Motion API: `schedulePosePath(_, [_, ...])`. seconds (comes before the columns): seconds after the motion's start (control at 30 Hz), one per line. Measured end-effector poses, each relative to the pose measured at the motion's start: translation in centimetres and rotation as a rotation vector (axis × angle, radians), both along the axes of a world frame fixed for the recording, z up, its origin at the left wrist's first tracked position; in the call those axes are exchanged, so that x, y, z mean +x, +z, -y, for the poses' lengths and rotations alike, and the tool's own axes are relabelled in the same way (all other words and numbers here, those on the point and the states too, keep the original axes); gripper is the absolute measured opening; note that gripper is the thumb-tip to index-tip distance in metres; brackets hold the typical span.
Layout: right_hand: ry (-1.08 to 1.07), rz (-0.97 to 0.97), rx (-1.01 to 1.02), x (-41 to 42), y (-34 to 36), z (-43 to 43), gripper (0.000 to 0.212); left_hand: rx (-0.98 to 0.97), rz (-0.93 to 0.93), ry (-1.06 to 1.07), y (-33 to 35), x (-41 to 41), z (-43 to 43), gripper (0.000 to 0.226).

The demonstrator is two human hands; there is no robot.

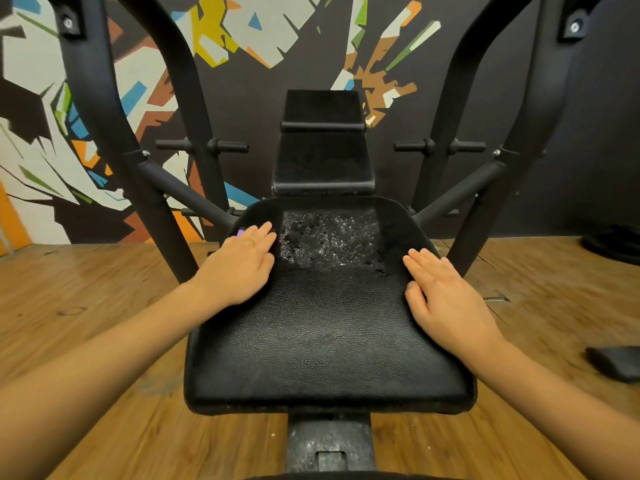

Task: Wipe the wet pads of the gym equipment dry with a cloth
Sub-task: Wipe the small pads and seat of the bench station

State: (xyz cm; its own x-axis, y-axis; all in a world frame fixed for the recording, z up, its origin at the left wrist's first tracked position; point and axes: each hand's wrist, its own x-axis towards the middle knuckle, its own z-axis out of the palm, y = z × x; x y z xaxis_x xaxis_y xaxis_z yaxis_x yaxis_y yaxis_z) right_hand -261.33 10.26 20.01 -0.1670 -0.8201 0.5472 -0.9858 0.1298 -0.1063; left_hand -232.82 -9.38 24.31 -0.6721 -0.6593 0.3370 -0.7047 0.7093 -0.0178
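1. Black textured leather seat pad (329, 341): near half looks dry; a glistening wet patch (329, 237) remains toward 12 o'clock.
2. Left hand (242, 265) at 9 o'clock and right hand (446, 292) at 3 o'clock lie flat on the pad, holding nothing; I see no cloth.

The place was a gym. A black padded seat (329, 341) stood on a steel post, with two black back pads (323, 161) stepped above it. A heavy black tube frame (104, 116) curved up on both sides and carried short horizontal pegs (227, 146) with stop collars. The floor (104, 341) was wood-look plank. The dark wall (588, 133) bore a bright angular mural.
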Motion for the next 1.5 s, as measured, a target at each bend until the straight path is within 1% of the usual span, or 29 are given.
schedulePosePath(0.13, [0.003,-0.004,-0.012,0.1,0.0,0.0,0.063,0.014,0.024,0.017,-0.2,0.7,-0.4,0.054])
schedulePosePath(0.3, [0.005,-0.01,-0.038,0.2,0.1,0.0,0.058,0.016,0.063,0.021,1.9,-2.0,2.1,0.052])
schedulePosePath(0.4, [0.007,-0.004,-0.034,0.1,0.0,0.0,0.052,0.026,0.058,0.028,3.1,-3.7,4.0,0.043])
schedulePosePath(0.5, [0.007,-0.001,-0.029,0.1,0.0,0.0,0.057,0.033,0.038,0.037,3.4,-4.4,4.9,0.036])
schedulePosePath(0.57, [0.008,-0.003,-0.023,0.1,0.0,0.0,0.059,0.015,0.043,0.033,3.0,-4.1,4.3,0.041])
schedulePosePath(0.63, [0.005,0.002,-0.019,0.2,0.1,-0.1,0.055,0.008,0.04,0.019,2.4,-3.5,2.9,0.046])
schedulePosePath(0.8, [0.011,0.007,-0.017,0.2,0.1,-0.1,0.052,0.05,0.029,0.022,0.1,-0.9,-2.3,0.052])
schedulePosePath(0.9, [0.018,0.012,-0.027,0.2,0.2,-0.1,0.054,0.069,0.024,0.038,-1.4,0.3,-4.7,0.055])
schedulePosePath(1.0, [0.013,0.017,-0.015,0.2,0.2,-0.2,0.049,0.063,0.005,0.044,-1.5,0.4,-4.9,0.055])
schedulePosePath(1.07, [0.011,0.02,-0.018,0.2,0.2,-0.2,0.049,0.07,0.015,0.043,-0.8,-0.2,-4.0,0.055])
schedulePosePath(1.17, [0.01,0.014,-0.02,0.2,0.1,-0.1,0.061,0.082,0.02,0.038,0.3,-1.2,-2.2,0.055])
schedulePosePath(1.27, [-0.002,0.018,-0.021,0.3,0.2,-0.1,0.061,0.08,0.017,0.053,1.2,-2.0,-1.3,0.053])
schedulePosePath(1.4, [0.002,0.016,-0.018,0.4,0.2,-0.2,0.06,0.157,0.043,0.108,0.0,-2.1,-3.7,0.058])
schedulePosePath(1.5, [0.005,0.015,-0.016,0.1,0.2,-0.1,0.053,0.123,0.039,0.09,-1.6,-1.9,-6.1,0.06])
